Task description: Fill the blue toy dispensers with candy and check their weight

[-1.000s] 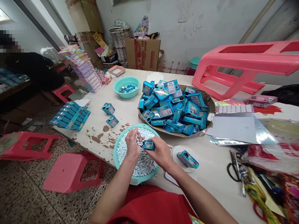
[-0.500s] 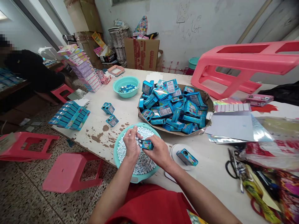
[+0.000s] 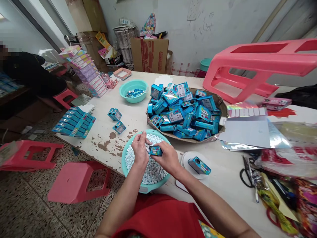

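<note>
Head view, our right hand (image 3: 166,159) gripping small glossy blue cardboard box (image 3: 155,150), left hand (image 3: 139,151) pinching white pellets at its nine o'clock end, over round teal plastic basin (image 3: 145,189).

Soft, even daylight fills the room, brightest at the upper left; shadows are faint. Wide-angle distortion bends the pink plastic stool (image 3: 257,62) at the edge. Focus stays sharp centrally.

- A long white-painted table (image 3: 138,120) with chipped brown patches is seen.
- A teal plastic bowl of white pellets (image 3: 146,161) is set at its near edge.
- A shallow woven basket (image 3: 221,105) heaped with blue cartons is placed mid-table.
- A smaller teal bowl (image 3: 134,90) is set behind.
- Black-handled scissors (image 3: 247,172) are laid at the right.
</note>
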Demonstrator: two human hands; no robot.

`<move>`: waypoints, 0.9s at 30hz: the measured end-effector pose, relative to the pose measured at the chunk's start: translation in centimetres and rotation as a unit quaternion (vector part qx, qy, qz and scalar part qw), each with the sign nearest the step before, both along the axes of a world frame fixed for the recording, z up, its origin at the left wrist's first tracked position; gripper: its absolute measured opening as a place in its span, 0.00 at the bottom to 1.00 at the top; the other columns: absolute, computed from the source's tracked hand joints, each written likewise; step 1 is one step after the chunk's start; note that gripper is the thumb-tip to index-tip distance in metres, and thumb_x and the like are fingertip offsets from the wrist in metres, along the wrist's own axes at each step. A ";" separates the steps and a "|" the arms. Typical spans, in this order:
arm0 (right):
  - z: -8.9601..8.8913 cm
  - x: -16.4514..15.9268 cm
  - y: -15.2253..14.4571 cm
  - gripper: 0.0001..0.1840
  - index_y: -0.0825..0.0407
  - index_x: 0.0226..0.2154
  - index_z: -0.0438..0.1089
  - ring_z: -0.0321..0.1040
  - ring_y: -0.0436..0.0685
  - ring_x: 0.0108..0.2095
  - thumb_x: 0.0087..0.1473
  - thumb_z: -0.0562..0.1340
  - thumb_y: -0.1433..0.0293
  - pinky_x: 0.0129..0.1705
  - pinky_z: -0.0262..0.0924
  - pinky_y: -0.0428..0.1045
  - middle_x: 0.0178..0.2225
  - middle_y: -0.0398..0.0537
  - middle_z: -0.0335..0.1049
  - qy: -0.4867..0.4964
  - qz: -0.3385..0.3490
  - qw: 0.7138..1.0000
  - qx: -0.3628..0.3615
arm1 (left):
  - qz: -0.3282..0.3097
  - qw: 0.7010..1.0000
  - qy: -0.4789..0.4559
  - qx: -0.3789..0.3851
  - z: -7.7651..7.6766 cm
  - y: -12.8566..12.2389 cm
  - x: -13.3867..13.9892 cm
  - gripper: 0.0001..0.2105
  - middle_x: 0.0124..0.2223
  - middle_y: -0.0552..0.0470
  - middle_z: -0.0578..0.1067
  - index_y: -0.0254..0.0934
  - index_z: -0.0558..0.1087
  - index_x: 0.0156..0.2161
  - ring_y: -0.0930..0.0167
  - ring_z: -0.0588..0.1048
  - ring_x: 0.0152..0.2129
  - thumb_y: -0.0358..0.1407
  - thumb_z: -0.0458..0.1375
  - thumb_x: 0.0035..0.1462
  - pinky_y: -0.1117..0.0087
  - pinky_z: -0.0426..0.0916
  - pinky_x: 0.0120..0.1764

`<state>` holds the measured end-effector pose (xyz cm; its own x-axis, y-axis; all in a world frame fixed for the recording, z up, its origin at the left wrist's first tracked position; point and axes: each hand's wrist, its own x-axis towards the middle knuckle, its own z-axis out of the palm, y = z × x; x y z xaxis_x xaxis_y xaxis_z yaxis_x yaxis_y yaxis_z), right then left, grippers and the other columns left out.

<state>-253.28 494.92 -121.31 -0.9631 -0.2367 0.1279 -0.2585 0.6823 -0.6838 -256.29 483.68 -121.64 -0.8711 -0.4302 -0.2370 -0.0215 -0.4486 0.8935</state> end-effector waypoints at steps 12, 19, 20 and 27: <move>0.2 -0.2 -0.6 0.14 0.50 0.36 0.70 0.66 0.59 0.38 0.43 0.67 0.71 0.39 0.58 0.50 0.34 0.47 0.70 -0.013 -0.016 1.000 -0.019 | 0.031 0.999 -0.013 0.001 0.0 0.1 -0.3 0.15 0.19 0.60 0.61 0.35 0.62 0.24 0.79 0.63 0.17 0.43 0.59 0.52 0.76 0.60 0.24; 0.4 -0.1 -0.3 0.15 0.49 0.38 0.70 0.66 0.58 0.40 0.44 0.67 0.71 0.41 0.58 0.51 0.36 0.47 0.71 0.009 -0.020 0.999 -0.036 | 0.025 0.999 0.003 0.021 0.3 0.2 -0.4 0.14 0.20 0.59 0.63 0.35 0.62 0.25 0.78 0.65 0.18 0.43 0.58 0.53 0.75 0.62 0.26; 0.3 -0.2 -0.2 0.15 0.49 0.38 0.71 0.66 0.58 0.39 0.43 0.67 0.71 0.40 0.59 0.50 0.36 0.47 0.71 0.002 -0.021 0.999 -0.044 | 0.024 0.999 -0.006 0.025 0.4 0.3 -0.4 0.14 0.20 0.59 0.62 0.35 0.62 0.26 0.78 0.64 0.17 0.43 0.58 0.53 0.76 0.62 0.25; -0.7 -0.4 0.0 0.18 0.49 0.38 0.71 0.67 0.57 0.39 0.42 0.69 0.67 0.42 0.60 0.51 0.37 0.46 0.71 -0.044 -0.022 0.981 -0.188 | -0.002 0.998 0.056 0.042 3.8 0.9 0.7 0.11 0.22 0.58 0.65 0.36 0.63 0.29 0.76 0.66 0.18 0.42 0.57 0.53 0.73 0.65 0.25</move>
